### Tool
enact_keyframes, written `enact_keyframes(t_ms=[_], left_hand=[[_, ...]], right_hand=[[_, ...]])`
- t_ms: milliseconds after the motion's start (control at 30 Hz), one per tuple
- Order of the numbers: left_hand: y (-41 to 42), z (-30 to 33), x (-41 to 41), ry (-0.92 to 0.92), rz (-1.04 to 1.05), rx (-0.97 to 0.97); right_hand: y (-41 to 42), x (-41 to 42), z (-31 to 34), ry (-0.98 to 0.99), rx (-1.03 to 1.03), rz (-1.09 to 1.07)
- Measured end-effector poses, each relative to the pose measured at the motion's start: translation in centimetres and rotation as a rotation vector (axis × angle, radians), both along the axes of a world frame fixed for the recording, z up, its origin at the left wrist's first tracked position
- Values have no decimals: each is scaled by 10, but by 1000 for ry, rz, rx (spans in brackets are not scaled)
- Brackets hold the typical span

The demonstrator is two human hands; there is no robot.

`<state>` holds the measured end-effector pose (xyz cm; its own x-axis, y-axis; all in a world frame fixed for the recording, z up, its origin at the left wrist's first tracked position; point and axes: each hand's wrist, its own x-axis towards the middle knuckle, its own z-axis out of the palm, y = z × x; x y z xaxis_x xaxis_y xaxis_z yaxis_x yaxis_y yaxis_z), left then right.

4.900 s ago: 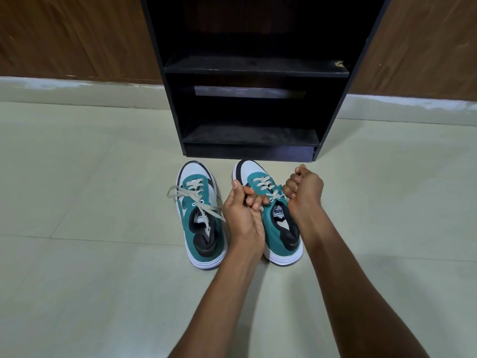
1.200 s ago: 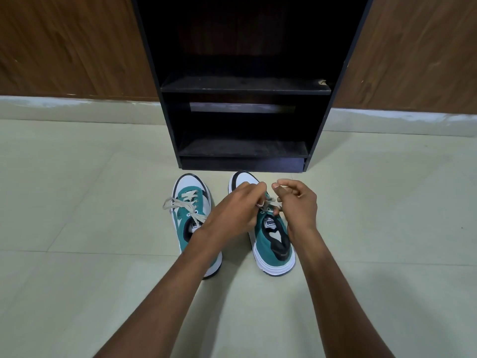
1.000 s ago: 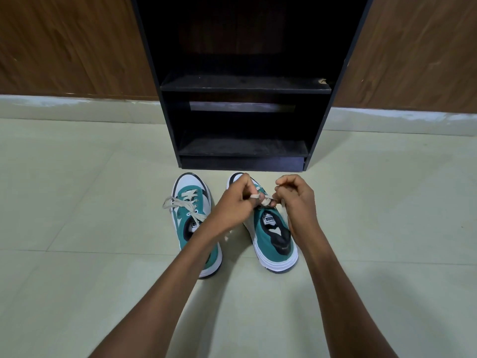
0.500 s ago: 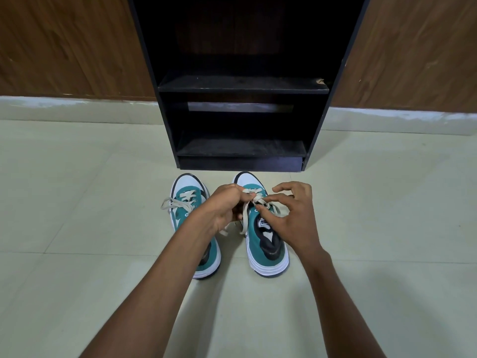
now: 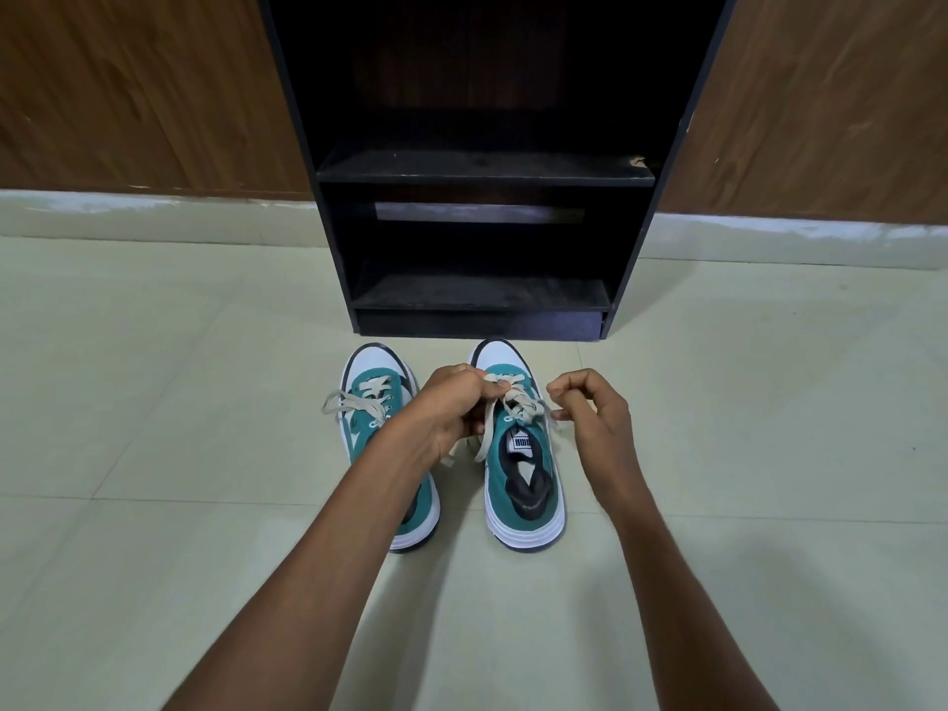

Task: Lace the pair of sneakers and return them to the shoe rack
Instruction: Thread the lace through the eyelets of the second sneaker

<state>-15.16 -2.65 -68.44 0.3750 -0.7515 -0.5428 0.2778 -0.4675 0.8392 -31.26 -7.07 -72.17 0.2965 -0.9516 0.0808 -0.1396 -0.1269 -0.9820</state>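
Note:
Two teal and white sneakers stand side by side on the floor, toes toward the black shoe rack (image 5: 482,169). The left sneaker (image 5: 377,374) has loose beige laces trailing to its left, and my left forearm covers its heel. On the right sneaker (image 5: 523,484), the beige lace (image 5: 519,404) is crossed over the tongue. My left hand (image 5: 451,410) pinches this lace at the upper eyelets, with one strand hanging below the fingers. My right hand (image 5: 590,413) sits just right of the shoe, its curled fingertips pinched at the lace's short right end.
The rack has two dark shelves with nothing on them, and its base (image 5: 479,323) stands just beyond the sneaker toes. Brown wood panels (image 5: 128,89) and a pale skirting line the wall behind. The floor is pale tile (image 5: 154,505).
My right hand has drawn back to the right, off the top of the right sneaker. My left hand stays pinched on the lace, and the sneakers have barely moved.

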Motion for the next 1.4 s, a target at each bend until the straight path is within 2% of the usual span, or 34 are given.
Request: enact_keyframes(t_ms=[67,167,267,400,567,700,867,1133,1267,1400], left_hand=[[0,0,0,-3,0,0],[0,0,0,-13,-1,-7],[0,1,0,-7,9,-7],[1,0,0,1,23,-15],[2,-1,-1,7,20,-32],[4,-1,-2,19,23,-61],[8,-7,-1,90,147,-151],[13,-18,-1,142,413,-262],[19,-22,-17,225,515,-405],[25,-25,-32,498,559,-625]], right_hand=[[4,-5,-2,12,-89,65],[5,-7,-6,148,-224,129],[2,-3,-7,221,-330,77],[-3,-7,1,76,-201,15],[-2,-11,6,108,-188,103],[-1,-7,6,75,-193,93],[-3,-2,6,-36,-25,41],[-5,-19,-18,175,-85,-136],[5,-12,-22,129,-7,-226],[4,5,-15,-45,224,-303]])
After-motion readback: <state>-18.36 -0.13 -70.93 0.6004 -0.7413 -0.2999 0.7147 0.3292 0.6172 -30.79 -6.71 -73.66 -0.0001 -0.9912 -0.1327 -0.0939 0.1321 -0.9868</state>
